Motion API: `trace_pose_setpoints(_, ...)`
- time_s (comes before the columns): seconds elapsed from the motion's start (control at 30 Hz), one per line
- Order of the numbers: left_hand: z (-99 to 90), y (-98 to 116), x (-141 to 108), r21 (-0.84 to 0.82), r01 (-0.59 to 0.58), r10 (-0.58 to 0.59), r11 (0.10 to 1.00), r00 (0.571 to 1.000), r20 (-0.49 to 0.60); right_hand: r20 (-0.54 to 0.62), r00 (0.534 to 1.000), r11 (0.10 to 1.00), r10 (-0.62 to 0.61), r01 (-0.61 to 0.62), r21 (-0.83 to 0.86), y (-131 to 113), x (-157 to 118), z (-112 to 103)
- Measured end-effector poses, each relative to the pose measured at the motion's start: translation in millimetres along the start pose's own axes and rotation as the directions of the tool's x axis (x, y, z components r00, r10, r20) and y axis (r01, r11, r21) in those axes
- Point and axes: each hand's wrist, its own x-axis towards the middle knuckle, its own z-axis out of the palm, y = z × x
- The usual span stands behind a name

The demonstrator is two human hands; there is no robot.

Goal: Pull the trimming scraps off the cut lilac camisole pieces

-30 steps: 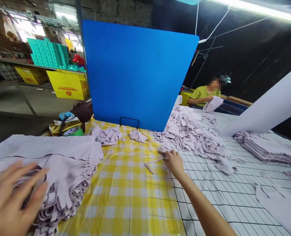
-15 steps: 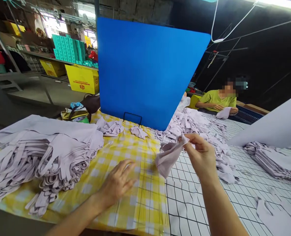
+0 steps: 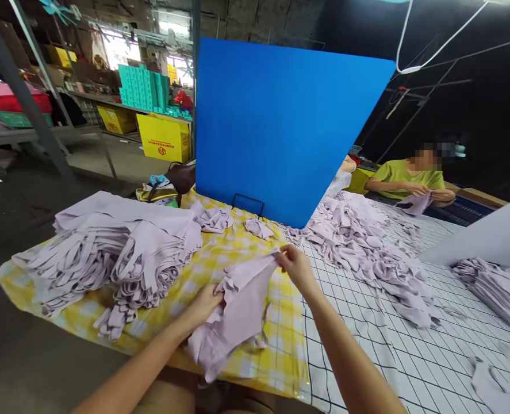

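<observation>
A pale lilac cut fabric piece (image 3: 241, 310) hangs between my two hands above the yellow checked cloth (image 3: 280, 345). My right hand (image 3: 296, 265) pinches its upper right corner between thumb and fingers. Lower down, my left hand (image 3: 207, 302) is closed on the fabric's left edge. The lower end of the piece droops toward the table's front edge. To the left lies a thick stack of lilac fabric pieces (image 3: 125, 221) with looped straps spilling forward. Two small crumpled scraps, one of them a folded piece (image 3: 259, 229), lie behind my hands.
A blue board (image 3: 280, 132) stands upright on a black wire holder (image 3: 248, 202). Right of it, a loose heap of lilac pieces (image 3: 353, 236) covers part of the white grid cloth (image 3: 336, 339). A folded stack (image 3: 496, 287) lies far right. A co-worker (image 3: 410, 175) handles fabric opposite.
My right hand has carried the fabric piece leftward over the yellow cloth, and it now hangs more spread out. My left hand, previously free, has closed on its edge. The view has shifted left.
</observation>
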Motion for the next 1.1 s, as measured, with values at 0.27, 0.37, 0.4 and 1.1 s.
trace_pose_setpoints(0.27,-16.3,-41,-13,0.524,-0.151,0.362,0.838,0.873,-0.327,0.159,0.987,0.975,-0.008,0.043,-0.220,41,-31,51)
trace_pose_setpoints(0.37,-11.8,-40,-32,0.617,-0.107,0.260,0.780,0.951,-0.165,0.275,0.958,0.972,-0.084,0.140,-0.191,27,-41,68)
trace_pose_setpoints(0.4,-11.0,-39,-36,0.643,-0.098,0.227,0.759,0.966,-0.121,0.311,0.944,0.971,-0.107,0.167,-0.174,22,-44,73)
trace_pose_setpoints(1.1,22.7,-8,-54,0.140,-0.189,0.180,0.972,0.981,0.076,0.520,0.838,0.606,0.165,-0.502,0.617,14,-123,77)
